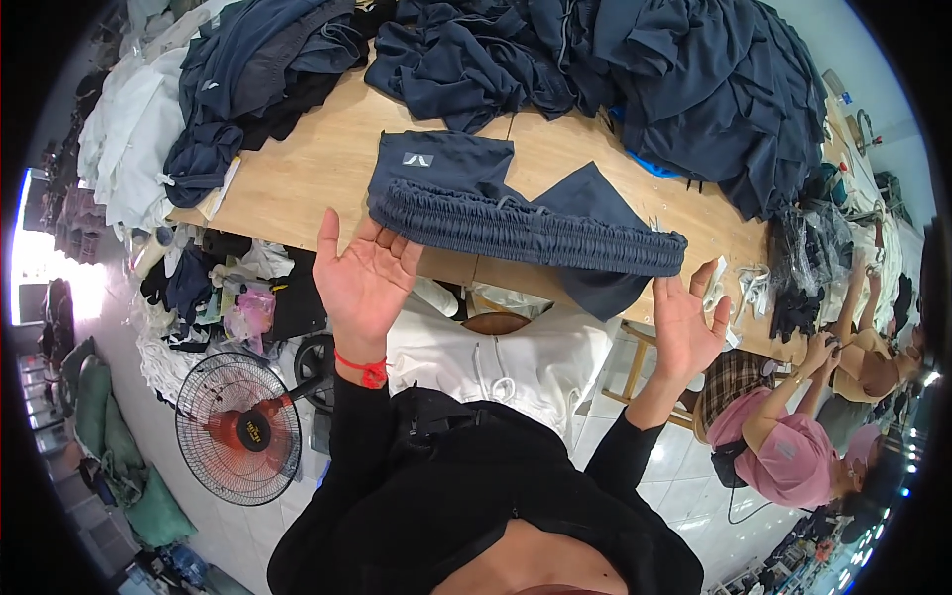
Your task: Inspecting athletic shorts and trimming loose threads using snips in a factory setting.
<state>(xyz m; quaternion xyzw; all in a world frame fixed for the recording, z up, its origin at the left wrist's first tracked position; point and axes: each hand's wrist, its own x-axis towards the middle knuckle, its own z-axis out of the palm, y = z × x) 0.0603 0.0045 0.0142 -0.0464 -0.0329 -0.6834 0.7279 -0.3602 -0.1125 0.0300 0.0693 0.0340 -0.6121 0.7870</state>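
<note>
1. Two hands, both open with palms up: left hand (pixel 365 280), right hand (pixel 687 322).
2. One folded pair of navy shorts (pixel 516 220) lies on the wooden table (pixel 317 164), apparently just beyond the fingertips, between both hands.

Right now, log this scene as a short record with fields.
left hand: open, palm up, at the left end of the shorts
right hand: open, just below the right end of the shorts
shorts: dark blue, folded, elastic waistband toward the person
table: wooden, piles of dark clothes at the back
fan: on the floor, lower left
</note>
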